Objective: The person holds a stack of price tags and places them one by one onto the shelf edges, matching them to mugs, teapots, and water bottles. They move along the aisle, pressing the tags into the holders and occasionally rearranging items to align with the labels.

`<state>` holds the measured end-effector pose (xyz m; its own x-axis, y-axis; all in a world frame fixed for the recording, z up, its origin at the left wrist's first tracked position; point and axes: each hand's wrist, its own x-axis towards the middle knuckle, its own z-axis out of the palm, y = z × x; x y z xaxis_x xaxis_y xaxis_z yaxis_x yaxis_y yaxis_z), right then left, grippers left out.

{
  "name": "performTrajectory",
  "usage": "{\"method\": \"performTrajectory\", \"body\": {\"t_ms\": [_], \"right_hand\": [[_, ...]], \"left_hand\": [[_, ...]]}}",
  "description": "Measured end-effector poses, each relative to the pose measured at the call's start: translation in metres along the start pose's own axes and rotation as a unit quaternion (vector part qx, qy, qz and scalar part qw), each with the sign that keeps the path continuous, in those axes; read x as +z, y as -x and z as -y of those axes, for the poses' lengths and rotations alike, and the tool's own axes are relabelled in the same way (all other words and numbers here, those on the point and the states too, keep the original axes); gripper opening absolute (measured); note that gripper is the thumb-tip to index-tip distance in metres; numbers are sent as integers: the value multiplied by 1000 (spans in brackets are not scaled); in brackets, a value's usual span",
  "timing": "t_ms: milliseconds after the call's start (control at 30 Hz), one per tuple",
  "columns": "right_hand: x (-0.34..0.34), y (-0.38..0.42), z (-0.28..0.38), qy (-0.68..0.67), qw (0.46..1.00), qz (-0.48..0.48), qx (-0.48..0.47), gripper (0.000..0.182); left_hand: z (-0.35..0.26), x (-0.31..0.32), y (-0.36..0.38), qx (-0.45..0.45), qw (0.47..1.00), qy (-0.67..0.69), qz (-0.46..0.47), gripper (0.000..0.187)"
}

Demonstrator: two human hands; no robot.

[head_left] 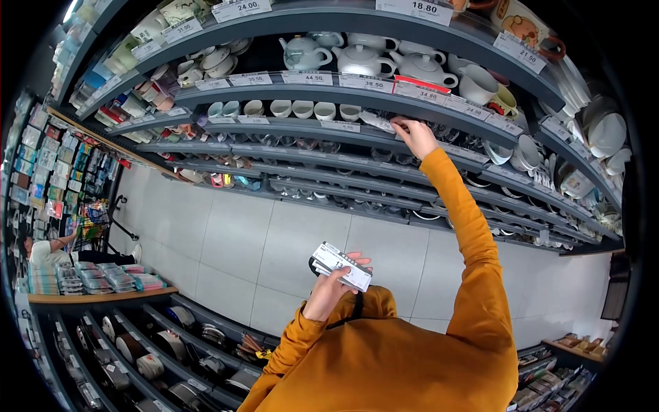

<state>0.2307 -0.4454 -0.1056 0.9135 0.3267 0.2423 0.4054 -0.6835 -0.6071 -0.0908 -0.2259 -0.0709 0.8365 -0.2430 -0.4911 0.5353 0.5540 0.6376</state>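
Observation:
My left hand (329, 292) is closed round a small stack of white price labels (341, 266), held in front of my chest with the thumb on top. Stretched forward to the shelf edge, my right hand (414, 136) has its fingers pinched at the end of a white label (378, 121), which sits tilted on the rail. Small cups (325, 110) stand in a row to the left of that label. White teapots (360, 60) are on the shelf above, with price labels (307, 78) along its edge.
Shelves of bowls (526, 152) and plates (607, 134) continue at the right. Pans (170, 345) fill a rack at the lower left, beside stacked packets (117, 277). Another person (51, 253) is near a trolley at the far left. Grey tiled floor (295, 233) lies between the shelves.

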Motion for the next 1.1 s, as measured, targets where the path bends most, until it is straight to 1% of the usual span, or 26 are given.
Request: {"method": "performTrajectory", "body": {"t_ms": [67, 267, 367, 467, 567, 667, 767, 800, 900, 967, 1033, 1067, 1100], "right_hand": [[-3, 4, 2, 31, 999, 14, 1, 24], [-3, 3, 14, 160, 984, 27, -77, 19], [6, 6, 12, 187, 975, -36, -116, 18], [7, 8, 6, 217, 968, -9, -124, 21], [9, 5, 5, 224, 968, 15, -112, 25], [26, 1, 26, 196, 963, -79, -170, 30], [54, -8, 42, 173, 965, -60, -187, 32], [58, -9, 50, 164, 969, -36, -182, 31], [70, -14, 56, 150, 967, -58, -195, 29], [71, -11, 63, 164, 969, -50, -177, 29], [71, -2, 70, 155, 956, -139, -206, 32], [61, 8, 81, 103, 961, -149, -207, 30], [52, 23, 92, 47, 970, -155, -183, 27]], "left_hand": [[-1, -2, -2, -3, 1000, -1, -1, 46], [-2, -5, -5, 3, 1000, -5, 8, 46], [-7, -4, -5, 10, 1000, -14, 11, 47], [-17, -1, -1, 23, 1000, -7, 8, 48], [-25, -2, 0, 30, 999, -11, 10, 49], [-33, 1, -3, 48, 999, -14, 9, 51], [-46, 10, -5, 86, 996, -29, 22, 47], [-53, 18, -3, 104, 994, -36, 22, 46], [-65, 27, -4, 142, 987, -58, 37, 42], [-69, 33, -5, 157, 984, -70, 46, 43], [-71, 39, -6, 169, 983, -66, 30, 43], [-70, 41, -6, 174, 982, -66, 23, 43], [-70, 40, -5, 179, 982, -66, 14, 43]]}}
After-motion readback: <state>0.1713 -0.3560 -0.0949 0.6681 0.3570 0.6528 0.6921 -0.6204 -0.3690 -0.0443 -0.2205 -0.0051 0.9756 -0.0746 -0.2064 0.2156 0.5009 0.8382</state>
